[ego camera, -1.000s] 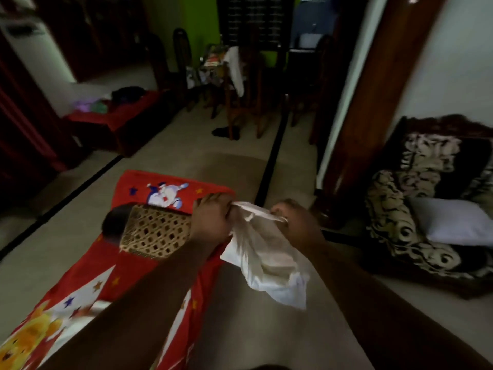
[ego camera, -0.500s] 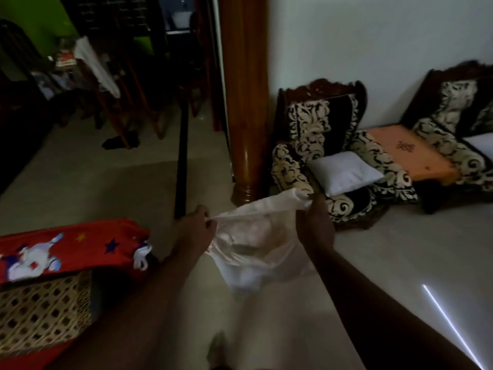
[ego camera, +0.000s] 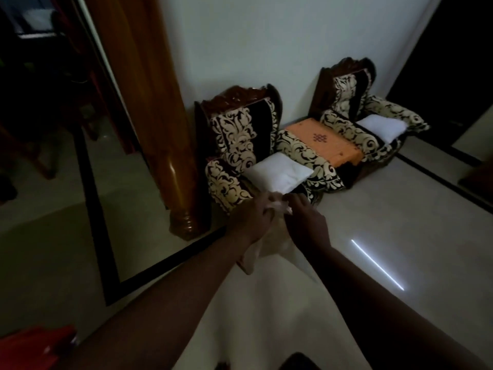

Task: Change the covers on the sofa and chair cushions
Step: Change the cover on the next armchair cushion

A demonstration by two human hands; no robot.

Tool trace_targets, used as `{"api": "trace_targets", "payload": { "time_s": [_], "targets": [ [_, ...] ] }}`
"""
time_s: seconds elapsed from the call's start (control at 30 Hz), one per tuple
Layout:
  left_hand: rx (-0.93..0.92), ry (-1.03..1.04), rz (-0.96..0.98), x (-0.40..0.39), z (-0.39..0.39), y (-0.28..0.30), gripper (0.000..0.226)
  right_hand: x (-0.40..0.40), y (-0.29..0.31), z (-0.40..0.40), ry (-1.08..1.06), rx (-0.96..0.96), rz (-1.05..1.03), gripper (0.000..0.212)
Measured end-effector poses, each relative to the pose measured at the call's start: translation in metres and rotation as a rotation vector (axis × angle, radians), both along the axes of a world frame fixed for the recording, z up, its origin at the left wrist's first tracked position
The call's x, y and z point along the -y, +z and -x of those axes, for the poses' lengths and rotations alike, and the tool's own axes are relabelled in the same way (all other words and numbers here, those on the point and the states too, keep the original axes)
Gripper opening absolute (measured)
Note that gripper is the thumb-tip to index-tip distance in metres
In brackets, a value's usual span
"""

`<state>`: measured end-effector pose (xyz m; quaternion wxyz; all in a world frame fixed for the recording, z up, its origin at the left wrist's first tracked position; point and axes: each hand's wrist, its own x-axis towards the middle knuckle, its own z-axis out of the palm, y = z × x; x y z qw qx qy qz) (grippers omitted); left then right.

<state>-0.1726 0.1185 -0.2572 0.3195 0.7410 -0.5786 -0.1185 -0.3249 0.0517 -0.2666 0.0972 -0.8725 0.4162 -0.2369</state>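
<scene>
- Two white cushions have no cover yet. One cushion point(ego camera: 277, 174) lies on the seat of the near armchair point(ego camera: 234, 145), and a second cushion point(ego camera: 382, 127) lies on the seat of the far armchair point(ego camera: 354, 102), on the other side of the small orange table point(ego camera: 328, 144) that stands between the two chairs.
- So most of the task seems left: as far as I can judge, no cushion here wears a new cover, and the step now is to bring the cover to the near armchair and open it for the first cushion.
- The pale cloth cover point(ego camera: 253, 256) is in the air just in front of the near armchair, below its cushion. It hangs down from both hands toward the floor point(ego camera: 400, 209).
- The left hand point(ego camera: 256, 217) holds the top edge of the cover with fingers curled around the cloth; its grip is closed on the cover.
- The right hand point(ego camera: 306, 222) is close beside the left one, and its fingers pinch the same top edge, so this grip is closed on the cover too.
- Both arms are stretched forward toward the near armchair, with the hands almost touching each other.
</scene>
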Motion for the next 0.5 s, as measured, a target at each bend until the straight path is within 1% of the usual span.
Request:
{"api": "trace_targets", "payload": {
  "time_s": [0.1, 0.17, 0.2, 0.27, 0.37, 0.43, 0.5],
  "targets": [
    [-0.254, 0.014, 0.048, 0.04, 0.004, 0.009, 0.019, 0.032, -0.016, 0.021, -0.103, -0.021, -0.027, 0.046],
    [-0.368, 0.035, 0.047, 0.061, 0.007, 0.009, 0.02, 0.05, -0.027, 0.031, -0.172, -0.003, -0.071, 0.049],
    [-0.397, 0.042, 0.049, 0.074, 0.008, 0.007, 0.023, 0.063, -0.033, 0.035, -0.212, 0.009, -0.099, 0.051],
    [-0.443, 0.066, 0.057, 0.099, 0.009, 0.002, 0.02, 0.088, -0.045, 0.037, -0.261, -0.003, -0.149, 0.054],
    [-0.508, 0.154, 0.078, 0.136, 0.006, -0.004, 0.023, 0.123, -0.067, 0.039, -0.29, -0.096, -0.248, 0.052],
    [-0.505, 0.232, 0.091, 0.161, 0.003, -0.007, 0.021, 0.149, -0.08, 0.043, -0.321, -0.093, -0.348, 0.043],
    [-0.492, 0.304, 0.094, 0.179, -0.003, -0.011, 0.016, 0.173, -0.088, 0.045, -0.374, -0.043, -0.442, 0.027]
  ]
}}
